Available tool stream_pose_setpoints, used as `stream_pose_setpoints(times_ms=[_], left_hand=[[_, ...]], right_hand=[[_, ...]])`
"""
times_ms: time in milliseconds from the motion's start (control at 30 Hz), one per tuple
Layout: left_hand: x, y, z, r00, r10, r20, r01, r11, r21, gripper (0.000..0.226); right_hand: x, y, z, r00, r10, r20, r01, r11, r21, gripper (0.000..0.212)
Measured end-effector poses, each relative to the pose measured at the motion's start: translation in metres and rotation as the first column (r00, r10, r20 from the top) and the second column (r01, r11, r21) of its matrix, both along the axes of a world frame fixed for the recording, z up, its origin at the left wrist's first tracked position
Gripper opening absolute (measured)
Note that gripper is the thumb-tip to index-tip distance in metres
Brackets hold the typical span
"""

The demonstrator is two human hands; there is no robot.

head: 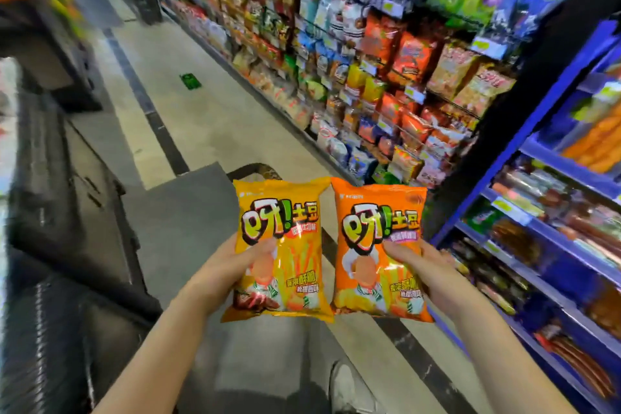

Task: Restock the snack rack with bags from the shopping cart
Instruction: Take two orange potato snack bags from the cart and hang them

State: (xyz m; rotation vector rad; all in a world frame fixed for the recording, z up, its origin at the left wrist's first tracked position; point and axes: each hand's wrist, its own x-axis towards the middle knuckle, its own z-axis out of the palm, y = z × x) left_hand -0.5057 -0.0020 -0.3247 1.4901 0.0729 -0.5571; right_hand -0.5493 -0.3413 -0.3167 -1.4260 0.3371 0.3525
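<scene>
Left hand [232, 265]: grips the yellow bag [295, 245] at its left edge, with the thumb laid across the front and the remaining fingers hidden behind the pack.
Right hand [423, 265]: grips the orange bag [379, 245] at its right edge, with the thumb on the front and the fingers hidden behind.
Yellow bag: held upright with its printed face toward the camera, in the air above the aisle floor [208, 118].
Orange bag: held upright just beside the yellow bag on its right. Their inner edges meet or slightly overlap; which lies in front cannot be told.
Snack rack [369, 60]: stands beyond and to the right of the bags, running away along the aisle. Its tiers are packed with bags of many colours, and neither held bag touches it.
Blue shelf [554, 245]: at the far right, nearest the right arm, loaded with long wrapped sausages.
Dark cabinets [50, 178]: line the left side of the aisle and are blurred.
Dark curved edge [255, 171]: sits behind the top of the yellow bag and is too blurred to identify.
Green object [190, 81]: lies on the floor, well beyond the bags.
Shoe [349, 386]: light-coloured, on the floor below the bags.
</scene>
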Motion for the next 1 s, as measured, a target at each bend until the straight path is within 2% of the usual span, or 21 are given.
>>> stream_pose_setpoints(times_ms=[100,200,333,467,567,733,833,867,933,1000], left_hand=[[0.014,0.043,-0.002,0.993,0.115,-0.017,-0.115,0.993,-0.024,0.044],[0.04,0.082,-0.01,0.977,0.207,-0.046,-0.209,0.977,-0.031,0.06],[0.094,0.118,-0.017,0.952,0.302,-0.054,-0.304,0.952,-0.029,0.072],[0.159,0.14,-0.012,0.929,0.367,-0.049,-0.368,0.93,-0.003,0.07],[0.208,0.156,-0.006,0.905,0.424,-0.043,-0.424,0.906,0.0,0.075],[0.283,0.184,0.01,0.879,0.476,-0.011,-0.477,0.879,-0.019,0.068],[0.324,0.201,0.014,0.884,0.468,0.006,-0.468,0.884,-0.016,0.061],[0.339,0.207,0.014,0.884,0.468,0.012,-0.467,0.884,-0.011,0.059],[0.367,0.215,0.017,0.884,0.466,0.016,-0.466,0.885,-0.019,0.054],[0.399,0.23,0.014,0.893,0.448,0.035,-0.448,0.894,-0.024,0.051]], right_hand=[[0.058,0.041,-0.007,0.993,0.118,-0.01,-0.118,0.993,0.005,0.054],[0.118,0.077,-0.015,0.977,0.211,0.005,-0.211,0.977,0.014,0.069],[0.207,0.118,-0.026,0.957,0.291,0.021,-0.291,0.956,0.02,0.059],[0.296,0.148,-0.024,0.928,0.371,0.025,-0.372,0.928,0.02,0.092],[0.358,0.166,-0.023,0.9,0.435,0.04,-0.436,0.899,0.041,0.104],[0.448,0.197,-0.017,0.871,0.489,0.047,-0.491,0.87,0.048,0.095],[0.494,0.215,-0.01,0.875,0.482,0.047,-0.484,0.874,0.042,0.098],[0.509,0.222,-0.009,0.876,0.48,0.05,-0.483,0.875,0.045,0.091],[0.536,0.233,-0.007,0.884,0.463,0.061,-0.467,0.882,0.068,0.064],[0.568,0.247,-0.01,0.892,0.448,0.055,-0.451,0.89,0.06,0.057]])
